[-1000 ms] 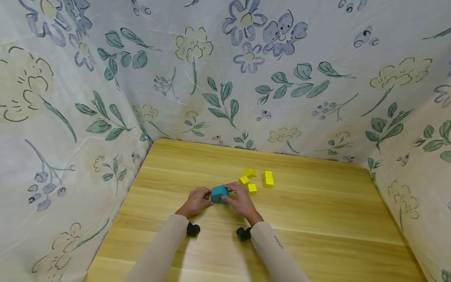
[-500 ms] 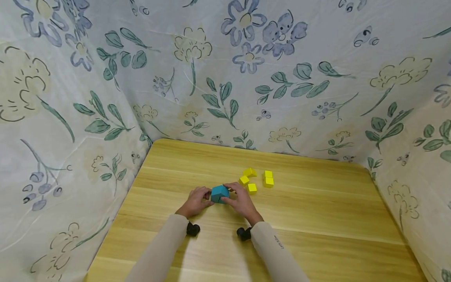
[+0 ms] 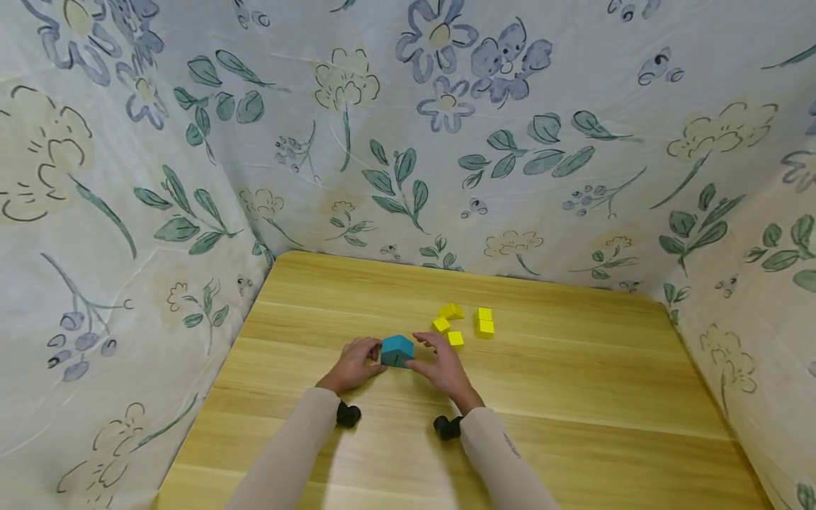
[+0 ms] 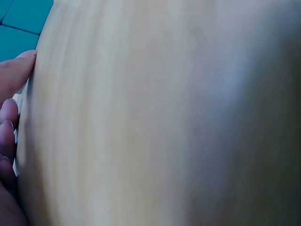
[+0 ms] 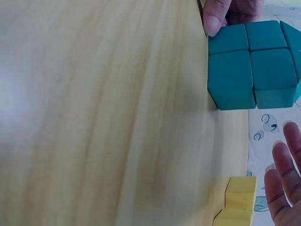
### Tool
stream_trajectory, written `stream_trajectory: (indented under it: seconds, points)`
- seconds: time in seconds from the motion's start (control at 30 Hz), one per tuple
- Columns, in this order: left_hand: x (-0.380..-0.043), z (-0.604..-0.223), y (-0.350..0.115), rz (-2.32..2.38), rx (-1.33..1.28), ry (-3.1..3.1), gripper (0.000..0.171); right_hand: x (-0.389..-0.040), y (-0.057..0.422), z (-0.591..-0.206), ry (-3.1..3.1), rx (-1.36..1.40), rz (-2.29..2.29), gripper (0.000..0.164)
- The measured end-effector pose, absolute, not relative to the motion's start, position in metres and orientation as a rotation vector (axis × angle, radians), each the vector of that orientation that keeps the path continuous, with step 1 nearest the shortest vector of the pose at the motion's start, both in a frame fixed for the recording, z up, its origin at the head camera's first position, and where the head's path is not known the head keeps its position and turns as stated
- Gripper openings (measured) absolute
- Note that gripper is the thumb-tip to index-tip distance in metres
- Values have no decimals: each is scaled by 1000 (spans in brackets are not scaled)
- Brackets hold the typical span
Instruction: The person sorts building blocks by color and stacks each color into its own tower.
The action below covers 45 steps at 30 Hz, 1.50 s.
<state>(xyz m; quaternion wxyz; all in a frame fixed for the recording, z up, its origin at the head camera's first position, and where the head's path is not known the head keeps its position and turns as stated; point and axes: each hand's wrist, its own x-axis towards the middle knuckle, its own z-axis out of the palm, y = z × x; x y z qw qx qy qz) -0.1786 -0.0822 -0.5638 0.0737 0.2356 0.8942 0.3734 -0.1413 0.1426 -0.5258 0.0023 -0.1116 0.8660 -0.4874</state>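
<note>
A blue block stack with a pitched top, like a small house, stands on the table in the head view. In the right wrist view it shows as several blue-green cubes fitted together, with a wedge-shaped block at the top end. My left hand grips the stack's left side, thumb at the front lower corner and fingers curled behind. My right hand is spread at the right side; its fingers stand apart from the cubes, while the thumb overlaps the front right corner in the head view.
Several yellow blocks lie on the wooden table behind and right of the blue stack; two stand close together. Floral cloth hangs behind and at both sides. Black wrist cameras sit below each hand.
The right hand has loosened from the blue stack, its fingers lifting away to the right and its wrist shifting slightly right. The left hand and the stack have stayed in place.
</note>
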Motion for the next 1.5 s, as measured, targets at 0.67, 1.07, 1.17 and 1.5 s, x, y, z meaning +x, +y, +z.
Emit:
stream_trajectory:
  seconds: [0.67,1.07,1.17,1.5]
  points:
    - [-98,-566,-79,1360,506,2648,28,-112,207,-535,2668,23,-1684,67]
    - [-82,-559,-22,1567,666,2271,19,-123,232,-546,2704,108,-1663,58]
    - [-88,-560,-7,1586,641,2256,25,-127,234,-548,2688,132,-1663,55]
    - [-112,-564,19,1670,548,2242,43,-141,232,-553,2649,178,-1688,51]
